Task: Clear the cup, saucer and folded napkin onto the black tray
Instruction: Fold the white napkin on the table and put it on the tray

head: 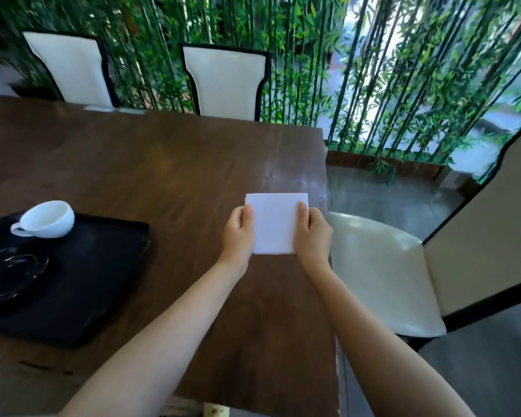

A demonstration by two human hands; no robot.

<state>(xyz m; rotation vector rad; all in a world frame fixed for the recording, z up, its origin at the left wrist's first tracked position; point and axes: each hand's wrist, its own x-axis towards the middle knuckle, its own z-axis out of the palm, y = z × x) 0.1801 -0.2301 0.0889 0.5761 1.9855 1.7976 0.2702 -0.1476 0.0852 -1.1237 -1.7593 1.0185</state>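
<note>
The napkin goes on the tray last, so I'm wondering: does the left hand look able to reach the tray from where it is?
Probably yes. The left hand holds the napkin with the right hand, and only bare table lies between it and the tray.

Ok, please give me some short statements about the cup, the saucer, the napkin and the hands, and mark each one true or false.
1. The white cup stands upright on the wooden table. False: it lies tipped, on the black tray.
2. Both hands hold the folded napkin, the left hand and right hand on opposite edges. True.
3. The napkin is already on the tray. False: it is near the table's right edge.
4. A dark saucer is on the tray. True.
</note>
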